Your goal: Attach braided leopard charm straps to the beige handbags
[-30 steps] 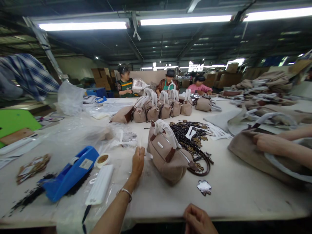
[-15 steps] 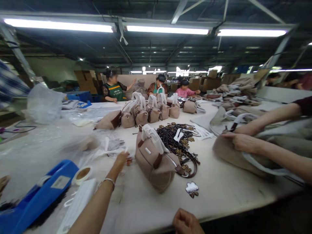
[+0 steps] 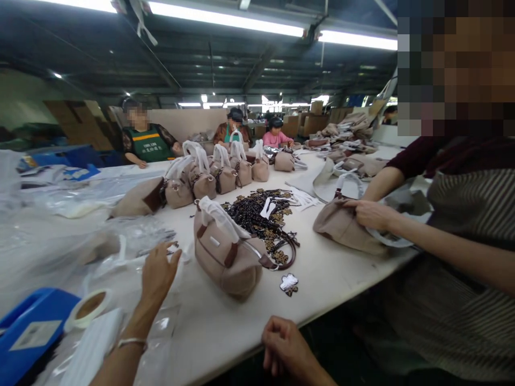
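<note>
My left hand (image 3: 160, 271), with a bangle on its wrist, reaches over clear plastic at the left. Its thumb and forefinger are apart, and I see nothing held. To its right a beige handbag (image 3: 225, 260) stands on the table, its handles wrapped in white. My right hand (image 3: 284, 343) rests by the table's front edge with fingers curled in; nothing shows in them. A flower-shaped tag (image 3: 288, 284) with a silvery face lies between that hand and the handbag. Behind the handbag is a pile of dark braided straps with leopard-print tags (image 3: 257, 214).
At the left lie a blue tape dispenser (image 3: 36, 327), a tape roll (image 3: 89, 309) and a white stack (image 3: 90, 348). Several wrapped-handle bags (image 3: 203, 185) stand in a row behind. On the right, a co-worker's hands (image 3: 372, 214) hold another beige bag (image 3: 341, 225). More people work across the table.
The view has swung right, bringing the co-worker's body into sight. My left hand has drawn back from the small orange-brown item and its fingers have parted. My right hand stays curled.
</note>
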### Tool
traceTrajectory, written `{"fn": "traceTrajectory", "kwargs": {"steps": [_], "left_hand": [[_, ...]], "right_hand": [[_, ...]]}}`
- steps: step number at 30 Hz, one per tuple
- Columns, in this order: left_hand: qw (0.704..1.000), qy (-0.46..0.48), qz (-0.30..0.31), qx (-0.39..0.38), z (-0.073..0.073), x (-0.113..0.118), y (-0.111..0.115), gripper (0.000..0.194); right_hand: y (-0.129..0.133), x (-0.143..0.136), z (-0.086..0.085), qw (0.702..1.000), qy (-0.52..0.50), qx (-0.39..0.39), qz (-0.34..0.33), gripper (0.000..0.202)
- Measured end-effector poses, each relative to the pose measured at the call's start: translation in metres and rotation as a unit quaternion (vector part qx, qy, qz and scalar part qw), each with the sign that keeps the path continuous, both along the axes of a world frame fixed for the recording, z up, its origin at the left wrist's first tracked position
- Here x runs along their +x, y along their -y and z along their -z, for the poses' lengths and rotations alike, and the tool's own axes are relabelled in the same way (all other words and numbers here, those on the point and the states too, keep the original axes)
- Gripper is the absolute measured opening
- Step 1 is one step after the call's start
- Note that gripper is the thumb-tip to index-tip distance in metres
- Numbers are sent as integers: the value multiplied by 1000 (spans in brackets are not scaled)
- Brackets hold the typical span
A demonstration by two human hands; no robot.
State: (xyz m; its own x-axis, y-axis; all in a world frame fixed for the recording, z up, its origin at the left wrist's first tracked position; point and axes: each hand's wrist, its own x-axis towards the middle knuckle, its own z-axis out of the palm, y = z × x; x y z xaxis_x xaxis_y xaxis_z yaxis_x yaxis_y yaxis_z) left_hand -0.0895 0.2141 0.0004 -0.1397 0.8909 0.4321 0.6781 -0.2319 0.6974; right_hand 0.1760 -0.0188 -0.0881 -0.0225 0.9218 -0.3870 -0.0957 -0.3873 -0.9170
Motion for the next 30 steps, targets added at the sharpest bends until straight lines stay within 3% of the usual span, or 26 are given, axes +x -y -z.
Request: {"fn": "traceTrajectory", "kwargs": {"steps": [2, 3, 5, 7, 8, 10, 16, 20, 22, 24, 27, 30], "left_hand": [[993, -50, 33, 99, -4, 17, 41, 27], [989, -57, 84, 108, -4, 28, 66, 27], [960, -91, 247, 95, 3, 52, 118, 23], [893, -160, 418, 51, 14, 75, 162, 24], [871, -181, 456, 22, 20, 85, 177, 24], [862, -204, 464, -32, 30, 97, 194, 31], [868, -194, 438, -127, 33, 89, 184, 35], [880, -238, 389, -131, 33, 95, 177, 31], [874, -264, 377, -155, 32, 109, 178, 28], [863, -265, 393, -176, 27, 127, 181, 26], [857, -222, 428, -184, 15, 152, 185, 27], [859, -192, 431, -197, 7, 162, 183, 29]], "right_hand": [[4, -2, -7, 1000, -13, 28, 4, 22], [6, -3, -12, 999, -19, 40, -3, 22], [11, -5, -23, 998, -17, 60, -24, 20], [15, -4, -35, 996, 10, 83, -39, 14], [18, -1, -41, 995, 31, 89, -43, 12], [24, 10, -51, 992, 80, 93, -42, 9], [43, 67, -60, 973, 216, 80, -17, 14], [52, 89, -62, 902, 418, 113, 3, 9], [55, 82, -67, 876, 448, 171, 47, 19], [54, 64, -72, 879, 414, 230, 61, 25], [48, 36, -72, 893, 372, 253, 8, 29], [38, 34, -69, 898, 373, 228, -39, 28]]}}
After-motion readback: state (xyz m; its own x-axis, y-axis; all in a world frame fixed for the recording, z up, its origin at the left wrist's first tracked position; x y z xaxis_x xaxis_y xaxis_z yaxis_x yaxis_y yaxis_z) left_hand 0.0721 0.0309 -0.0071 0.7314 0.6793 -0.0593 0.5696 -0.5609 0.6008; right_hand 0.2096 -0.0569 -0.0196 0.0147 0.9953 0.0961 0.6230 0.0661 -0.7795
